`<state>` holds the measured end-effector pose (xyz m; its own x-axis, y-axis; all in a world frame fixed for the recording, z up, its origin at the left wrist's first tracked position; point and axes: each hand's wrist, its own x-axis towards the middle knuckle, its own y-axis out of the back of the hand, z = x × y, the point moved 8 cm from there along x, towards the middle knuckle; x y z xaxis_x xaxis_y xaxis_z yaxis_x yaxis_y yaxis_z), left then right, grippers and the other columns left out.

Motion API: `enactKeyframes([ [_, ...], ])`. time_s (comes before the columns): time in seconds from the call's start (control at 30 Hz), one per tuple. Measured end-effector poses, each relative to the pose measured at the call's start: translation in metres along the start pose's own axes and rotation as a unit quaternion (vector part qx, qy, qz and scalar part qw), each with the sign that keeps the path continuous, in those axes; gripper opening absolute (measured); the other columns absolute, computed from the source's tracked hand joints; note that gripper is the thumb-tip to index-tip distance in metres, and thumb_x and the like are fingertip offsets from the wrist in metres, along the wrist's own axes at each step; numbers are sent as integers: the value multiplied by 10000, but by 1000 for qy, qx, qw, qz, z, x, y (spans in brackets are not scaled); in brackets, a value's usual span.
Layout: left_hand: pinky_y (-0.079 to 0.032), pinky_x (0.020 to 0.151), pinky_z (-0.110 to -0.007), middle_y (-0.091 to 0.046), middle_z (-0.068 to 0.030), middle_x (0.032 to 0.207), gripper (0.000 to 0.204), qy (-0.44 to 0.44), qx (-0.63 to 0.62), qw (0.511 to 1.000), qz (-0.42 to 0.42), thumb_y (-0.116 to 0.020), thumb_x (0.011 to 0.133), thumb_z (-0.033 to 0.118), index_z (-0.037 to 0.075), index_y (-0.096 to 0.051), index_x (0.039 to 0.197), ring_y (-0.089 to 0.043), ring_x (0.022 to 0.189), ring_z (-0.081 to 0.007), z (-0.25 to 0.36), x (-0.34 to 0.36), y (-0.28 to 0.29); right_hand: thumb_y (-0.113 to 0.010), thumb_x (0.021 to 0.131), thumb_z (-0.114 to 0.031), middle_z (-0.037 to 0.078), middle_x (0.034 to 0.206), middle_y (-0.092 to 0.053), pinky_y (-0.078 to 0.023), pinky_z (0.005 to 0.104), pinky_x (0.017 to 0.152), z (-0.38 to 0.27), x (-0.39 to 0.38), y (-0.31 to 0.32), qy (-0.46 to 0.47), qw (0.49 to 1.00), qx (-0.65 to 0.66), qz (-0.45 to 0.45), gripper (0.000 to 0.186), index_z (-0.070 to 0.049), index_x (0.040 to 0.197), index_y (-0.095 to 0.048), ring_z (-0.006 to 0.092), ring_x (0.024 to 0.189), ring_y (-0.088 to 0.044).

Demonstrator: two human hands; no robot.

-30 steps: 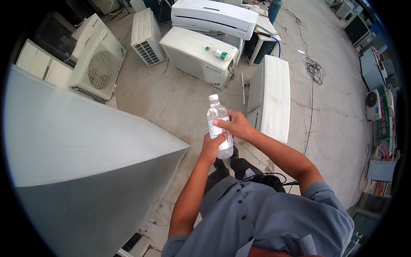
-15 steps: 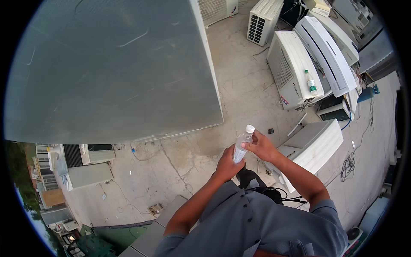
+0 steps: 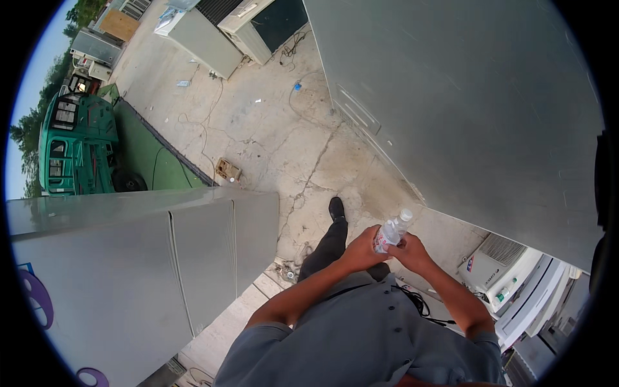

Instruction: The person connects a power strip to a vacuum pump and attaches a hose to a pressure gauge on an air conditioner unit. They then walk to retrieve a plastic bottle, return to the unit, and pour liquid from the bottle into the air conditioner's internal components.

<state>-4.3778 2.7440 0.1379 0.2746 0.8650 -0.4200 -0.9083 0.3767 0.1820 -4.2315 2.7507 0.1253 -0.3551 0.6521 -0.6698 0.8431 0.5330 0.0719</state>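
Observation:
In front of my waist I hold a clear plastic bottle (image 3: 389, 236) with a red-and-white label, tilted so its capped top points away and to the right. My left hand (image 3: 363, 250) is closed around its lower part from the left. From the right, my right hand (image 3: 411, 253) is closed against the lower side of the bottle, below the neck. The pale cap (image 3: 405, 215) sits on the bottle, with no fingers on it. Some of my fingers are hidden behind the bottle and each other.
A large grey metal cabinet (image 3: 464, 109) stands ahead right, another grey cabinet (image 3: 129, 251) at left. Air conditioner units (image 3: 496, 267) are stacked at lower right. A green truck (image 3: 77, 142) is far left. Cables and a small brown box (image 3: 228, 170) lie on the cracked concrete.
My view has turned left and my body with it, bringing the left cabinet and truck into sight. My right hand has come down from the bottle's neck to its lower side.

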Motion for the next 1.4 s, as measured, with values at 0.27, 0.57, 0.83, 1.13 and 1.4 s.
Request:
enactKeyframes([
  [0.27,-485,930,-400,-614,-210,1188,765,-5,-39,987,158,-838,685,242,7,-471,1314,-616,1096,-355,-15,34,198,-719,886,-252,140,995,-683,-524,309,819,-146,84,-16,-24,983,-176,-37,508,67,1246,-554,190,904,-666],
  [0.57,-484,932,-388,-615,-200,1190,771,63,-115,919,372,-832,689,187,-9,-446,1327,-628,1088,-320,-101,14,374,-737,843,-268,164,815,-691,-532,346,667,-75,169,131,-62,889,-431,141,361,54,980,-650,226,729,-677],
  [0.83,-472,872,-349,-607,-125,1090,574,153,-156,803,555,-808,723,72,-21,-490,1193,-592,974,-205,-159,-39,483,-689,778,-380,126,680,-682,-464,372,527,55,283,63,-98,943,-316,-31,345,-42,710,-692,252,540,-614],
  [1.13,-482,884,-367,-561,-151,1150,628,202,-202,766,577,-791,717,-16,-24,-449,1244,-585,1015,-233,-233,-2,598,-600,837,-387,175,652,-623,-428,470,580,27,445,63,-104,982,-143,59,390,-46,647,-597,319,666,-627],
  [1.4,-494,889,-369,-585,-147,1108,591,234,-219,774,546,-816,676,-19,-15,-497,1173,-602,1026,-234,-271,72,711,-541,872,-561,91,590,-578,-416,431,584,-211,502,20,26,987,-59,145,611,-4,626,-591,202,616,-580],
])
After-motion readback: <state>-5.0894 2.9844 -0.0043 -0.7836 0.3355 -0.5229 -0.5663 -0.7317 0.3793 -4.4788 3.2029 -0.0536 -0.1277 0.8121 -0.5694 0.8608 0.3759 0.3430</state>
